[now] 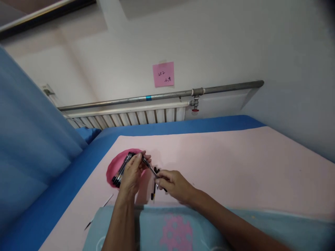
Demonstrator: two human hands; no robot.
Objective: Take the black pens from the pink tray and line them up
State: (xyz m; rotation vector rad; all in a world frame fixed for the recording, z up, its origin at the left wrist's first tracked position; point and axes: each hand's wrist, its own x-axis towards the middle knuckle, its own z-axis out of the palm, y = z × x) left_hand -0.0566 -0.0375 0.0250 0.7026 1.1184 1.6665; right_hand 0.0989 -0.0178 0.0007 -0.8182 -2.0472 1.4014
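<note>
A pen (pixel 150 168) with a clear barrel and dark ends slants between my two hands. My left hand (pixel 133 170) pinches its upper end, over the right side of a pink basket (pixel 111 167). My right hand (pixel 174 183) is closed around the lower end, whose dark tip sticks out below the fingers. Inside the basket several black-capped pens (pixel 121 170) lie side by side, partly hidden by my left hand. On the pink surface just below the held pen are more loose pens or pen parts (pixel 153 193), partly covered by my right hand.
A thin white stick with a dark tip (pixel 107 200) lies left of my left forearm. The pale pink sheet (pixel 222 164) covers a blue surface (pixel 183 128). A light blue cloth (pixel 151 226) spans the near edge. Behind are a radiator (pixel 141 116), a pipe and a blue curtain (pixel 31 146).
</note>
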